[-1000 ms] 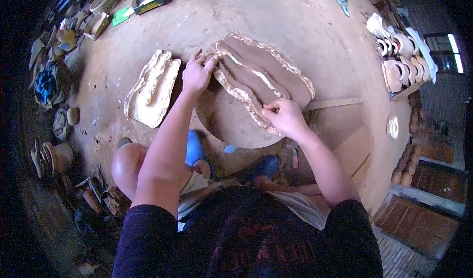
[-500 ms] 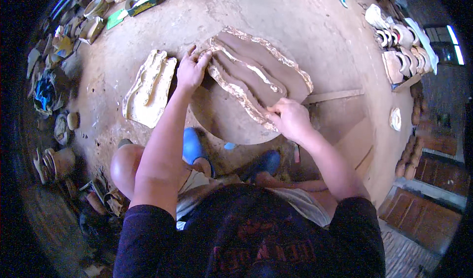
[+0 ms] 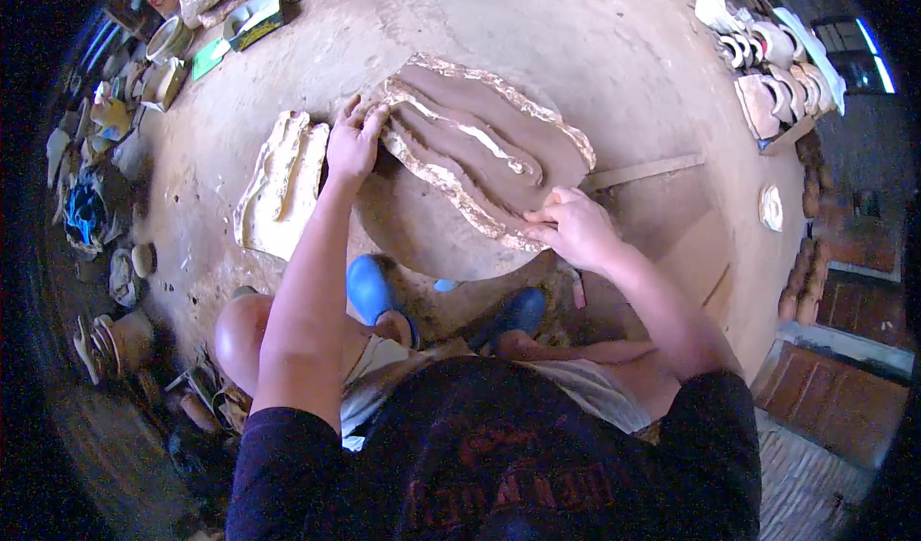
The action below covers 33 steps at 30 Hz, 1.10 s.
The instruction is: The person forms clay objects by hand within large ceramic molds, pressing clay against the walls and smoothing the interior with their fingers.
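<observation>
A long, wavy plaster mould (image 3: 451, 188) with rough cream edges lies aslant on a round grey board (image 3: 413, 229). Smooth brown-grey clay (image 3: 480, 102) lines it, with a cream ridge (image 3: 470, 130) running along the middle. My left hand (image 3: 353, 140) grips the mould's upper left end, thumb on the rim. At the lower right end, my right hand (image 3: 578, 229) is closed, thumb and fingertips pressed together against the clay by the rim; anything between them is hidden. A second, bare cream mould piece (image 3: 278, 186) rests on the floor left of my left forearm.
A flat wooden strip (image 3: 648, 171) and boards lie right of the round board. Stacked curved mould pieces (image 3: 787, 100) stand at the far right, near a small pale round piece (image 3: 770, 207). Boxes, a bucket (image 3: 169, 40) and clutter line the left. My blue shoes (image 3: 372, 287) are below the board.
My right hand has shifted slightly right along the mould's lower end, fingertips still together. My left hand keeps its hold. The whole view has shifted a little.
</observation>
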{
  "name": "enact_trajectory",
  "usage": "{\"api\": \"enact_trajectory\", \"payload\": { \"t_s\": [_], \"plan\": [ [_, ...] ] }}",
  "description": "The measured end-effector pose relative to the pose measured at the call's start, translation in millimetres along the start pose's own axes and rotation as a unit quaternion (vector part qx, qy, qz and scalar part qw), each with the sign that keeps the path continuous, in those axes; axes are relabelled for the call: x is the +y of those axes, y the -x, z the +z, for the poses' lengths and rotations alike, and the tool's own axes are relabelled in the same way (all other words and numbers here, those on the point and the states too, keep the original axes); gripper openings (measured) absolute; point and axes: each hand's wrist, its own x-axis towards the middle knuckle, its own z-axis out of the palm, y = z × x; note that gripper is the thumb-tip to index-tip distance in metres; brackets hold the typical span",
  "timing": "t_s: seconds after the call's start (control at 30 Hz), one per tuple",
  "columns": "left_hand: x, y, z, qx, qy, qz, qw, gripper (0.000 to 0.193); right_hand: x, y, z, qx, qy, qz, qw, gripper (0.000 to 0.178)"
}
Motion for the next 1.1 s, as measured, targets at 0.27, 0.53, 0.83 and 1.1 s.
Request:
{"api": "enact_trajectory", "payload": {
  "t_s": [0.27,0.53,0.83,1.1],
  "plan": [
    [-3,-5,1,-0.016,0.031,-0.021,0.999,0.063,29,1,4,-0.013,-0.046,-0.027,0.999,0.027],
    [-4,-3,1,-0.017,0.017,-0.015,1.0,0.063,52,21,19,0.04,-0.151,0.032,0.987,0.026],
    [-12,5,3,-0.018,0.003,-0.017,1.0,0.064,47,49,36,0.162,-0.191,0.102,0.963,0.025],
    [13,25,4,-0.008,0.013,-0.021,1.0,0.062,60,62,60,0.231,-0.188,0.147,0.943,0.022]
  ]
}}
